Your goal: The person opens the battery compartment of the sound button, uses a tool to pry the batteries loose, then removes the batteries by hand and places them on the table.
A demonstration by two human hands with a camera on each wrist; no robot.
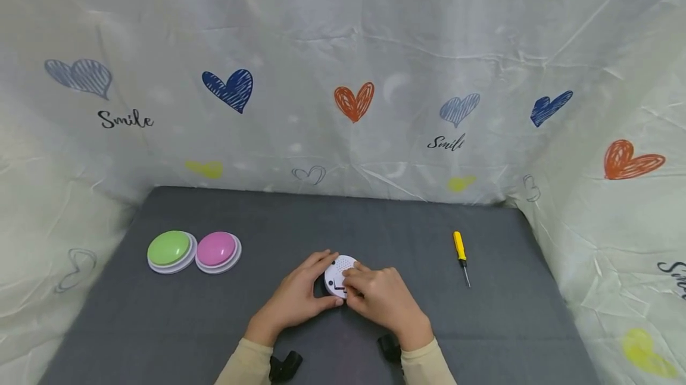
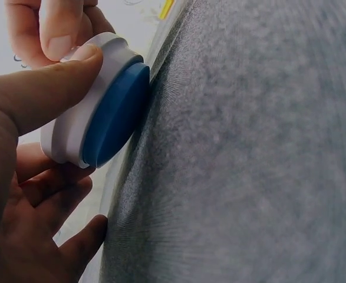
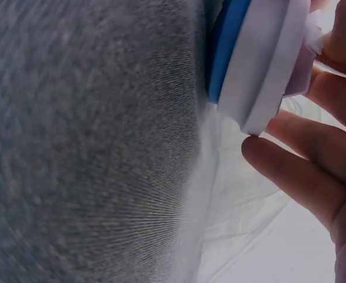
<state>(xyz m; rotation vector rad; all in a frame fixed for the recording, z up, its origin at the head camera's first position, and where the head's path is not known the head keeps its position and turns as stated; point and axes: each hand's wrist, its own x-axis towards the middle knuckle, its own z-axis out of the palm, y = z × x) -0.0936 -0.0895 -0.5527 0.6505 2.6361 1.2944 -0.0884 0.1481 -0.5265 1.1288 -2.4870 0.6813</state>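
Note:
A round push button [image 1: 339, 266] lies upside down on the dark table, its white base with speaker holes and a dark-edged compartment facing up. Its blue dome [image 2: 117, 118] is turned to the cloth. My left hand [image 1: 296, 296] grips the rim, thumb on the near side and fingers round the far side. Over the base, my right hand [image 1: 383, 299] pinches a small white battery cover [image 3: 302, 73] that stands up from the underside. One right fingertip touches the white rim [image 3: 261, 76] in the right wrist view. The fingers partly hide the compartment.
To the left stand a green-domed button [image 1: 168, 247] and a pink-domed button [image 1: 216, 249], side by side on white bases. A yellow-handled screwdriver [image 1: 460, 247] lies to the right. Behind the grey tablecloth [image 1: 321, 218] hangs a pale curtain [image 1: 300, 34] with printed hearts.

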